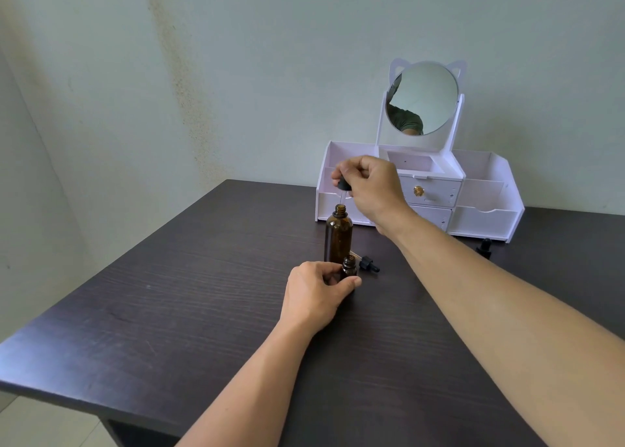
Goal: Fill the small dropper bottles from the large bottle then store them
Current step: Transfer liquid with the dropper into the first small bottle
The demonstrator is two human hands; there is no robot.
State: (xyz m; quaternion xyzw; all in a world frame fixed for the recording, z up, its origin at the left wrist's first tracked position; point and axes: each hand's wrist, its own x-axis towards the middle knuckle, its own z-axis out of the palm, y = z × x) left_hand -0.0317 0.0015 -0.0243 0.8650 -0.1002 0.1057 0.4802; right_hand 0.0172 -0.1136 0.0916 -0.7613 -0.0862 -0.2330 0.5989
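Observation:
A large amber bottle stands uncapped in the middle of the dark table. My right hand pinches the black bulb of a dropper, its glass tube hanging just above the large bottle's mouth. In front of the large bottle stands a small amber bottle, open at the top, with my left hand wrapped around its lower part. A small black dropper cap lies on the table just right of the small bottle.
A white organiser with open compartments, two drawers and a round cat-ear mirror stands at the back by the wall. Another small dark capped bottle stands in front of its right end. The table's left edge runs diagonally.

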